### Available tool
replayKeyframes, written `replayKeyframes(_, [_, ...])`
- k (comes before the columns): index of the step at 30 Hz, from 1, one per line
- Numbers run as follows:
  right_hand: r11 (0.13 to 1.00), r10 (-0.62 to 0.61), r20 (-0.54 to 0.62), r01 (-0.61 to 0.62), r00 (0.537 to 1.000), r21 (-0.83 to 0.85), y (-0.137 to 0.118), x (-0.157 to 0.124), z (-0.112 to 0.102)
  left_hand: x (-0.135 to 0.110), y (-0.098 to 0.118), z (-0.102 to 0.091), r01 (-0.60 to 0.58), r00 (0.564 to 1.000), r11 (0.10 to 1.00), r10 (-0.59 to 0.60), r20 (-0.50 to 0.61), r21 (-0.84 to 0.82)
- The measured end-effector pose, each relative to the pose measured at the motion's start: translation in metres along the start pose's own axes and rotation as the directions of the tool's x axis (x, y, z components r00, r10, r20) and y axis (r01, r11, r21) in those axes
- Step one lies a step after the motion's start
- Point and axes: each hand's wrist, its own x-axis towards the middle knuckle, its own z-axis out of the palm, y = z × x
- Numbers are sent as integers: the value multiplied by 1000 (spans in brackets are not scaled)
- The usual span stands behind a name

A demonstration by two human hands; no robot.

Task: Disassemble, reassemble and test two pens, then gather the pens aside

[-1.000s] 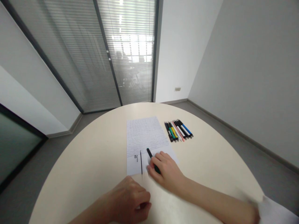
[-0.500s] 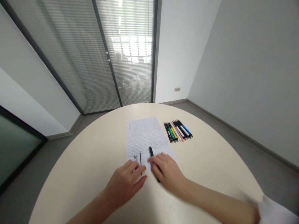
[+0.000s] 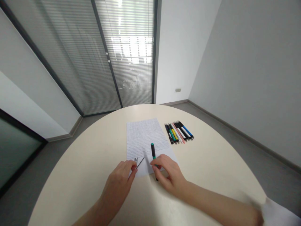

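A sheet of paper (image 3: 143,138) covered in handwriting lies on a round cream table (image 3: 94,175). My right hand (image 3: 168,174) grips a black pen body with a green end (image 3: 153,150), holding it over the paper's lower part. My left hand (image 3: 118,185) pinches a thin dark refill (image 3: 140,162) at the paper's lower left, its far end lifted and slanting right. A small metal piece (image 3: 135,159), perhaps a spring, lies by my left fingertips.
A row of several pens (image 3: 179,131) in black, green, yellow, pink and blue lies right of the paper. Beyond the table stand a glass wall with blinds (image 3: 113,53) and white walls. A white sleeve (image 3: 279,215) shows at the lower right.
My left hand came up from the near table edge to the refill and took hold of it, tilting it. My right hand raised the pen body and turned it more upright.
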Motion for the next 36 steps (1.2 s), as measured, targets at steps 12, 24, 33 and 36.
replayKeyframes(12, [986, -17, -4, 18, 1000, 166, 6, -10, 7, 7, -1, -10, 269, 950, 839, -313, -15, -473])
replayKeyframes(24, [994, -73, 266, 91, 961, -58, 0, 0, -1, 14, -2, -19, 208, 740, 351, -667, -88, -913])
replayKeyframes(33, [995, -57, 278, 79, 959, -67, 1, 0, -1, 8, 0, -17, 193, 786, 410, -609, -110, -892])
replayKeyframes(36, [994, -56, 279, 79, 959, -72, 1, 0, -1, 7, 0, -16, 205, 789, 429, -604, -110, -880])
